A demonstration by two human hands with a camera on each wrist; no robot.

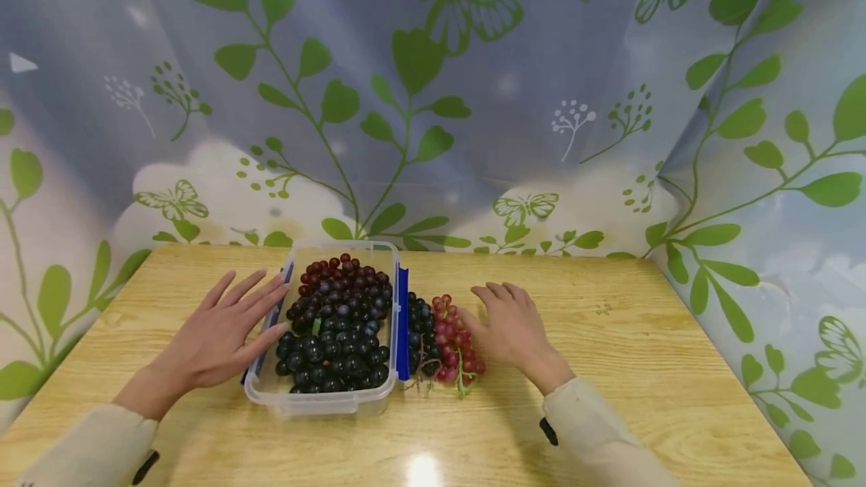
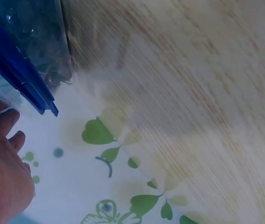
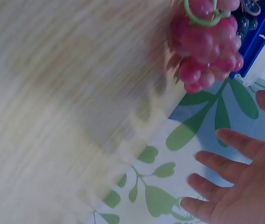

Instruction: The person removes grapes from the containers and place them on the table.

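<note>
A clear plastic container with blue side clips holds dark bunches of grapes. My left hand is at the container's left side, fingers extended toward its rim; whether the fingertips touch it I cannot tell. Right of the container lie a small black grape bunch and a red grape bunch with a green stem. My right hand is just right of the red bunch, its fingers spread and holding nothing. In the right wrist view the red grapes hang apart from that hand's fingers.
A light wooden table bears everything. Behind it and along both sides hangs a curtain printed with green leaves and butterflies. The container stands near the table's back edge.
</note>
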